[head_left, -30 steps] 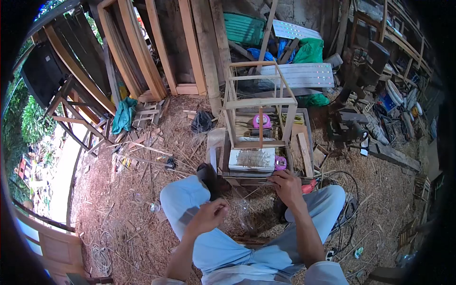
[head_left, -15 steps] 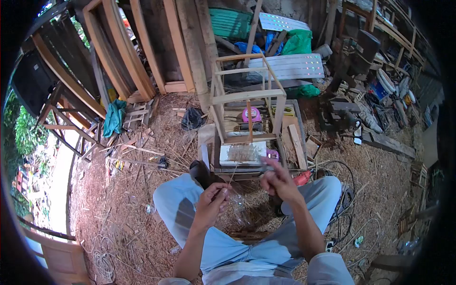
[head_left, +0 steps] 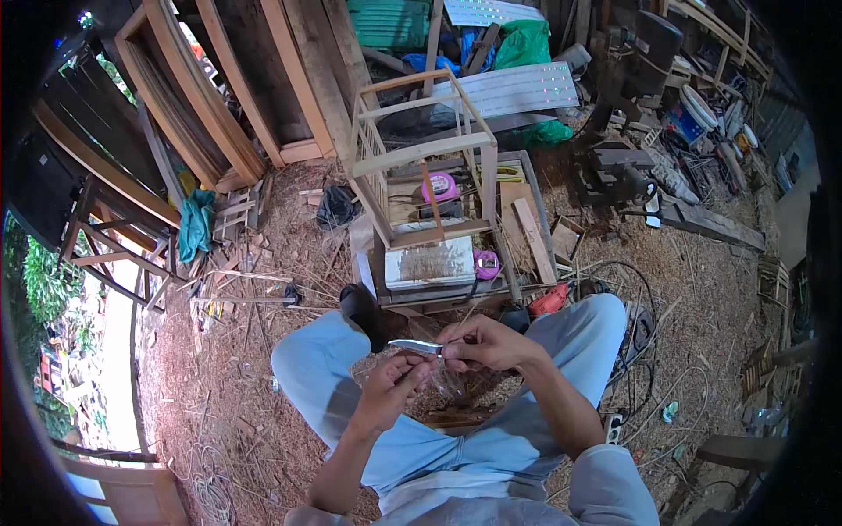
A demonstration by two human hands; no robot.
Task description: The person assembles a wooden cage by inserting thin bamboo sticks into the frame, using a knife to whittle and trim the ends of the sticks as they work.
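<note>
Over my lap, both hands meet between my knees. My right hand (head_left: 484,344) is closed on a small knife (head_left: 414,345), whose bright blade points left across the fingertips of my left hand. My left hand (head_left: 391,387) is pinched just below the blade; a thin sliver of wood seems to be in its fingers, but it is mostly hidden. Beyond them stands a small wooden frame (head_left: 421,156) on a low work table (head_left: 412,302). A white block with a rough brown patch (head_left: 430,261) lies at the near side of that table, beside a pink tape measure (head_left: 485,263).
A second pink tape measure (head_left: 438,187) lies inside the frame. A red power tool (head_left: 550,300) and black cable (head_left: 645,302) are by my right knee. Shavings and sticks cover the ground (head_left: 237,377). Wooden door frames (head_left: 189,96) lean at the back left.
My right hand has come left and down to meet my left hand, bringing the knife blade across the left fingertips. The view has shifted slightly, with the work table now further left.
</note>
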